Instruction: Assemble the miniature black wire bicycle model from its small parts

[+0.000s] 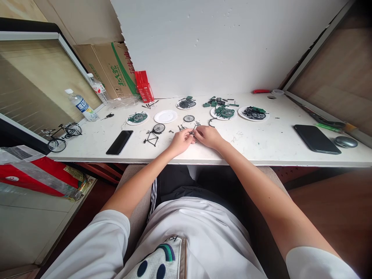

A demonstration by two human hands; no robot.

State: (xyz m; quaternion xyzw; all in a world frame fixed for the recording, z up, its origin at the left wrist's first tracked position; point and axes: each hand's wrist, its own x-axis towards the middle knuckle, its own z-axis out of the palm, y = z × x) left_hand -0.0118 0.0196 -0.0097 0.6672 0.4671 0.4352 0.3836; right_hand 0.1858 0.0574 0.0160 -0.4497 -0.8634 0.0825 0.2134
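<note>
My left hand [181,142] and my right hand [208,136] meet above the white table near its front edge. The fingers of both are pinched together around a small dark model bicycle part, mostly hidden by the fingertips. Just beyond them lie a thin fork-like piece [182,126] and a spoked toy wheel [188,118]. To the left of my left hand are a second wheel [159,128], a black miniature bicycle frame [151,138] and a tiny dark piece [171,131]. A curved black piece [212,123] rests beyond my right hand.
Paper plates hold green and black parts, including one plate [137,118] at left; another plate [165,116] is bare. An assembled model bicycle [62,136], phone [119,142] and bottle [82,105] stand left. At right are a black phone-like slab [316,138] and computer mouse [345,142].
</note>
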